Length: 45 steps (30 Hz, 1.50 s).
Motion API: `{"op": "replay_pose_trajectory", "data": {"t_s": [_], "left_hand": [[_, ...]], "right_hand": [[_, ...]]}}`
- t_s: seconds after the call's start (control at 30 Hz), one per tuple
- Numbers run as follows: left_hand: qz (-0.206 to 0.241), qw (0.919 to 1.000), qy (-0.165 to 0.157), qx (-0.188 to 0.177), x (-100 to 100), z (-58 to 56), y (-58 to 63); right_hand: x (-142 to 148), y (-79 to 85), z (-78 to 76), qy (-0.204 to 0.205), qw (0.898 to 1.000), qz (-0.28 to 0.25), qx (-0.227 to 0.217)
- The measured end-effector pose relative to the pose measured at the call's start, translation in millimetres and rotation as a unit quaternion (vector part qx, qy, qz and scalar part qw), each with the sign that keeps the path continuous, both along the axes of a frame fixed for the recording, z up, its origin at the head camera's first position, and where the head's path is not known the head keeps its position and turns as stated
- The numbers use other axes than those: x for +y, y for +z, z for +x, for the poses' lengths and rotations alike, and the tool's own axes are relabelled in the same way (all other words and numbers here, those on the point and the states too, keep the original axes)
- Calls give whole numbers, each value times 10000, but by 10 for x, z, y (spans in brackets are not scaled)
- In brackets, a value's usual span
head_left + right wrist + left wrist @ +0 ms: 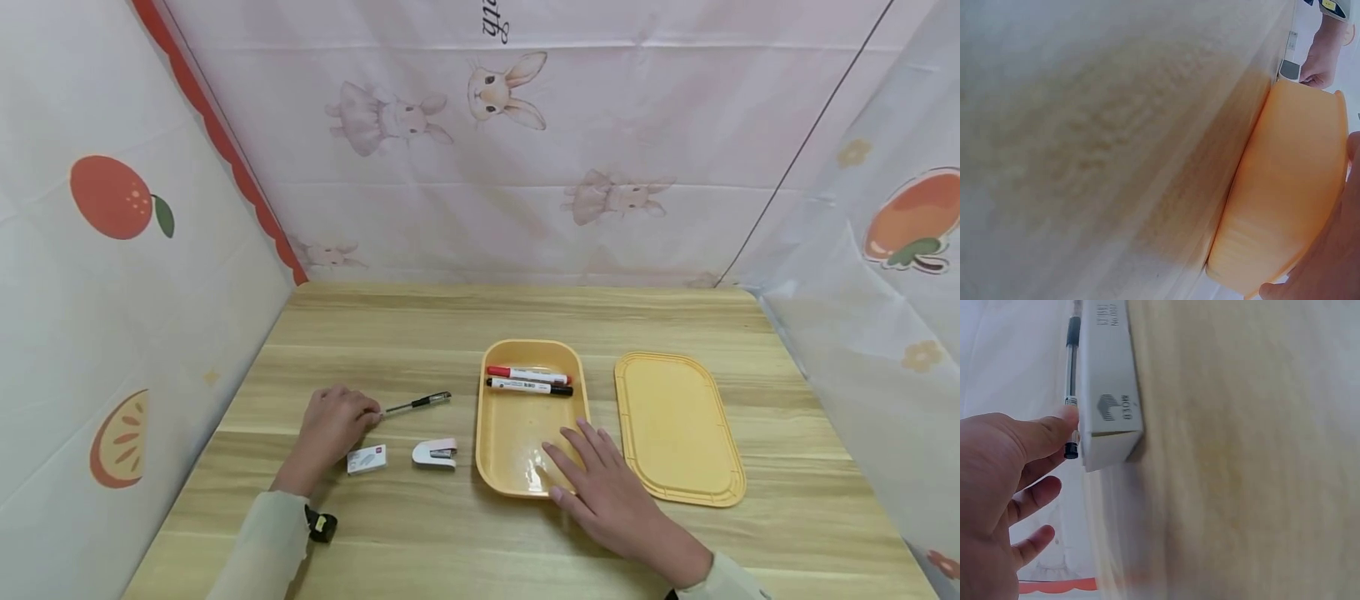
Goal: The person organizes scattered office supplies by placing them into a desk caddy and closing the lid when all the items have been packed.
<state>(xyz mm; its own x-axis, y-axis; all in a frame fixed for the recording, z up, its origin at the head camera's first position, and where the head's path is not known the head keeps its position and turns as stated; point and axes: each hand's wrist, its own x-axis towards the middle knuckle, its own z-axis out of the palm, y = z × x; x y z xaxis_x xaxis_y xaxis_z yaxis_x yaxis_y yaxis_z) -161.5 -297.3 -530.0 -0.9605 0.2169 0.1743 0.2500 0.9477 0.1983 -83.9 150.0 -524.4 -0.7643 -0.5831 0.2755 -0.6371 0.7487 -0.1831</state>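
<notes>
**Left hand [335, 421] is pinching the pen [431, 400] by one end**

At the lower left of the frame, thumb and finger are clamping the pen; its free end is pointing right, towards the tray [517, 442]. Whether it is touching the tabletop [450, 550] I can't tell. The right hand [603, 492] is lying over the tray's lower right corner, fingers spread apart, perhaps steadying it.

A red marker [525, 374] and a black marker [528, 386] are lying in the tray's upper part, so I'm guessing this is the picking-up step of filling it. The next move would be calling for a lift, then a carry rightward over the left rim. The box [367, 459] and stapler [426, 454] are sitting just below that path; a low swing could catch them. Bare wood is showing between pen and tray, and the tray's middle is offering room. The lid [678, 429] is lying apart, farther right.
</notes>
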Motion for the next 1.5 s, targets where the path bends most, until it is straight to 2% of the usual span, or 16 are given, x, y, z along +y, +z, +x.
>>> {"op": "replay_pose_trajectory", "data": {"t_s": [0.17, 0.37, 0.67, 0.93, 1.13, 1.5], "left_hand": [[247, 9997, 25, 61, 16, 5, 68], [443, 9984, -46, 344, 81, -19, 118], [579, 9980, -82, 230, 281, -55, 191], [565, 9959, -469, 524, 534, -115, 363], [420, 9958, -727, 359, 777, -195, 500], [27, 9924, -1154, 425, 1092, -299, 601]], "right_hand": [[-1, -10, 0, -10, 10000, -27, -49], [2, -31, -5, -24, 10000, -42, -84], [11, -51, 3, -14, 9999, -18, -121], [20, -57, -5, 54, 10000, -30, -1], [16, -42, -13, 19, 10000, 17, -24], [12, -23, -10, 34, 10000, 7, 9]]}}
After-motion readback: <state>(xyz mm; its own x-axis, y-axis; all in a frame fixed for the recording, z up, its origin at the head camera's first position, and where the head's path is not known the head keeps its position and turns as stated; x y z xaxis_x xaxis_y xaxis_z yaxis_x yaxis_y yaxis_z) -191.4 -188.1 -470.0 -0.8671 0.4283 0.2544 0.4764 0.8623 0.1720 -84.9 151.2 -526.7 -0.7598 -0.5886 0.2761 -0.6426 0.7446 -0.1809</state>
